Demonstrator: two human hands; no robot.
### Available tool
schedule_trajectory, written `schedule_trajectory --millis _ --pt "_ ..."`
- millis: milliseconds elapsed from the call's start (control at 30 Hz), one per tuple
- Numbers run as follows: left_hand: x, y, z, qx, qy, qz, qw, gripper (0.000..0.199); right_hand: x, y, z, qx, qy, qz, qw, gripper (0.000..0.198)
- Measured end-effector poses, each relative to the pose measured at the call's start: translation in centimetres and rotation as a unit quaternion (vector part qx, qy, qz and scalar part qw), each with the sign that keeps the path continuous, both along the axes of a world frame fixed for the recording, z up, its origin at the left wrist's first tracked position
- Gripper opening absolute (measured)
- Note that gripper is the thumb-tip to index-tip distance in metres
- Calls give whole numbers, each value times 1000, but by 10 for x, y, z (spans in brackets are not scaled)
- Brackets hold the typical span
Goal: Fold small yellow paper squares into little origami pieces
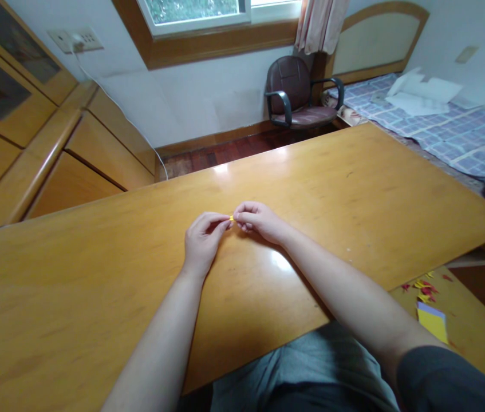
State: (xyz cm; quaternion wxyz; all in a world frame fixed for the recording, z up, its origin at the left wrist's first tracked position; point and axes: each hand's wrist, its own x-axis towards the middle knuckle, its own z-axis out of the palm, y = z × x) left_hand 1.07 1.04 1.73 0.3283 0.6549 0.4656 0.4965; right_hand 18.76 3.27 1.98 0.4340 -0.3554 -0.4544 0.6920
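A tiny piece of folded yellow paper [232, 218] is pinched between my two hands, just above the wooden table [96, 274]. My left hand [203, 237] grips its left end between thumb and forefinger. On the other side, my right hand [260, 220] pinches the right end, with the remaining fingers curled in. Most of the paper is covered by fingertips, so its exact shape cannot be made out.
Lower at the right, a wooden surface [478, 326] bears small red and yellow folded paper pieces [426, 290] and a stack of yellow and purple paper sheets [432, 325]. Beyond the table stand a brown armchair [291, 86], a bed [440, 126] and wooden cabinets [96, 154].
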Motion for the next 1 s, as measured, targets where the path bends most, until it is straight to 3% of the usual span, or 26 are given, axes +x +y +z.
schedule_trajectory --millis 467,800,1000 --pt "-3 4 -4 49 3 -3 999 8 1 0 -3 74 -36 1 997 24" --pt "3 4 -4 -116 -95 3 989 29 1 3 -6 104 -49 -45 992 23" --pt "3 3 -1 -131 -89 -4 987 25 1 2 -5 113 -59 -31 991 23"
